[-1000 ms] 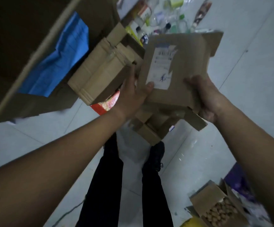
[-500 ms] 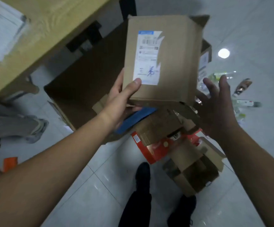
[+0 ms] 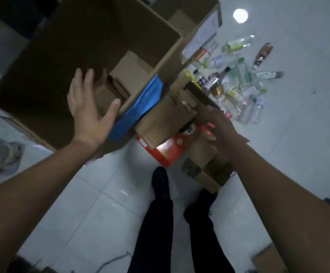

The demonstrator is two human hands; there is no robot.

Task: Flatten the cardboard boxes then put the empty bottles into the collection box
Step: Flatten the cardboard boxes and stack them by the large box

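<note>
Left hand spread wide over big carton, holding nothing; right hand blurred above flattened cardboard, grip unclear

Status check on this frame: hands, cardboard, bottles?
Left hand open over big carton. Right hand blurred, reaching toward cardboard pile. Bottles on floor, uncollected.

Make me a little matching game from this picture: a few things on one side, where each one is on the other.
Things:
1. small brown cardboard box
2. pile of empty plastic bottles
3. red flattened carton
4. left hand

Places:
A. on the floor beyond the right hand
B. inside the large brown cardboard box
C. spread open over the large box's near edge
D. on the floor under brown cardboard pieces

Pairs: 1-B, 2-A, 3-D, 4-C
</note>
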